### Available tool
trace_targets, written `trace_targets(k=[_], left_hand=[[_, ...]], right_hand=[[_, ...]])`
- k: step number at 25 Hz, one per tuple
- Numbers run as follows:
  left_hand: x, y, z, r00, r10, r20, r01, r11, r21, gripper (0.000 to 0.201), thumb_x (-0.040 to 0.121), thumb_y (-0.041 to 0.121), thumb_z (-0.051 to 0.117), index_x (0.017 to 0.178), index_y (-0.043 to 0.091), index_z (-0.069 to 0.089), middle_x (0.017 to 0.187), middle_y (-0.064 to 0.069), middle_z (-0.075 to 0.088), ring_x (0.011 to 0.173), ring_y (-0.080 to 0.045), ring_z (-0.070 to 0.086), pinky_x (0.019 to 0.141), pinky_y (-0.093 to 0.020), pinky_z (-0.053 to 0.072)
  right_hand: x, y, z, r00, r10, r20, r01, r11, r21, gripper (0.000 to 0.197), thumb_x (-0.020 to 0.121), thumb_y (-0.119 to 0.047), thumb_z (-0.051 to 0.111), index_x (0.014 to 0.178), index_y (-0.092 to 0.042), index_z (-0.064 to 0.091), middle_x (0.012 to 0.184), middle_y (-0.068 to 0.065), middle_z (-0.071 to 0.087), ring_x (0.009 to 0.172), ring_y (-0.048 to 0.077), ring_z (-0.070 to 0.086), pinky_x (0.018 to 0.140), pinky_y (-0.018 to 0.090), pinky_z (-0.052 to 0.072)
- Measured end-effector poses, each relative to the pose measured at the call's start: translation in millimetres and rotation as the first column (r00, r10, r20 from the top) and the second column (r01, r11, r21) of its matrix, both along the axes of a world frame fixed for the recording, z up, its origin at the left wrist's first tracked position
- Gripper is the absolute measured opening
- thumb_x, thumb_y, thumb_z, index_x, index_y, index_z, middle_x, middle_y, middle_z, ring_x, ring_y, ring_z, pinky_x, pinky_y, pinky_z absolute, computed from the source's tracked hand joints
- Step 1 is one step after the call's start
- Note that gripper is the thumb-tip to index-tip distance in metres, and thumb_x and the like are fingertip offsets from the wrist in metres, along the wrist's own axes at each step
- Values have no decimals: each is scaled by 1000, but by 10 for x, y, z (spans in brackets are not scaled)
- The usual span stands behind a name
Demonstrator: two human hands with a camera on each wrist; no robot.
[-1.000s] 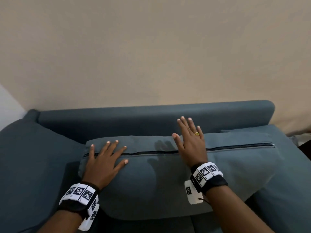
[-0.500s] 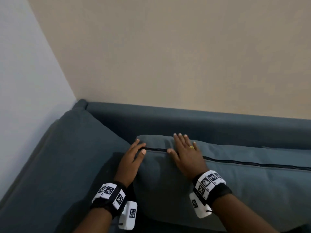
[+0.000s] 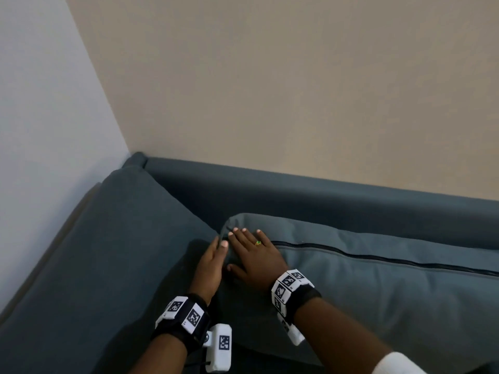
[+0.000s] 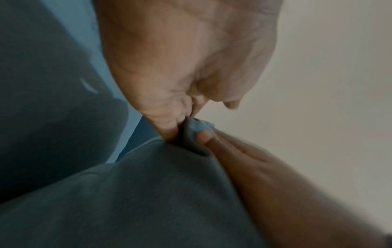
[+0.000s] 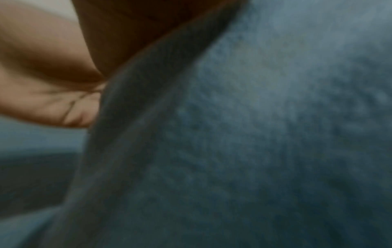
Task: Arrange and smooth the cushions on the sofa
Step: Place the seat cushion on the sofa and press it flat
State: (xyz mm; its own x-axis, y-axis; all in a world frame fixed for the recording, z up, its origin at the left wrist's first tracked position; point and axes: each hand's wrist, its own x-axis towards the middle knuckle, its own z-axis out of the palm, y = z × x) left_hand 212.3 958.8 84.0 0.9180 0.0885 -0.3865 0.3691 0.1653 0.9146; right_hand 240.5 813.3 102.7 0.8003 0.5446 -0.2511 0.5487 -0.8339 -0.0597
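At the sofa's (image 3: 324, 195) left end a side cushion (image 3: 113, 238) leans on the arm. Just right of it, the left hand (image 3: 209, 261) presses straight fingers against the end of the long cushion (image 3: 391, 287); whether the thumb pinches fabric, I cannot tell. The right hand (image 3: 253, 259) lies flat and spread on that cushion's left corner. The cushion lies along the backrest, zip (image 3: 378, 256) upward; I judge the corner half-smoothed, the rest still to do.

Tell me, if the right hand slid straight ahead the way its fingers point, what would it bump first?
Probably the sofa backrest, just past the cushion corner under the right hand; depth is hard to judge.
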Motion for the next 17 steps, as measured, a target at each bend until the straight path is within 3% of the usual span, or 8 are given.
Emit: trace_targets(k=[3,6,8,11,13,15,17], left_hand=[[53,30,-202,997,-40,70,8,914,406,27,98,45,59,113,24,66,110,4,69,102,-17,65,95,-43,51],[162,-68,-290,993,24,118,-82,856,511,33,95,39,62,84,9,64,85,-13,67,85,-36,64,81,-48,51],[249,-120,-314,988,67,137,-131,833,537,37,95,33,63,77,2,62,80,-20,65,81,-40,63,77,-50,49],[212,-222,-292,988,91,123,-148,775,615,37,101,25,59,78,-3,59,84,-30,62,82,-44,61,78,-51,46],[149,-240,-282,985,121,122,-171,757,631,37,103,26,55,84,-5,59,91,-33,62,86,-45,60,81,-51,44],[59,-270,-314,980,158,122,-200,757,622,37,104,30,52,96,-5,61,102,-34,62,95,-46,60,86,-53,44],[-51,-355,-304,975,187,123,-223,788,574,45,104,40,48,112,-3,59,116,-29,61,105,-44,59,94,-55,44]], right_hand=[[-55,-362,68,993,-45,110,35,995,88,70,100,-57,36,161,-27,17,169,-1,17,156,21,15,125,54,8],[-291,-1143,13,971,-198,133,192,980,58,67,98,-63,29,159,-38,20,167,-6,24,153,23,24,121,62,19],[-459,-1868,-25,903,-415,108,411,910,60,66,98,-67,22,159,-45,12,169,-8,16,156,21,14,121,64,10],[-781,-3101,-6,702,-703,112,706,708,17,61,101,-64,16,158,-49,0,170,-10,-1,157,19,-3,119,63,-7],[-1009,-3850,24,544,-831,117,835,549,24,58,104,-58,20,157,-51,-3,170,-9,-7,157,22,-7,118,65,-7],[-1269,-4486,34,320,-943,89,936,329,128,63,104,-56,29,158,-46,-2,171,-2,-7,157,27,-5,118,66,1],[-1471,-5029,-74,67,-988,-139,944,18,329,84,99,-58,48,162,-29,0,170,8,-4,156,33,1,122,61,10]])
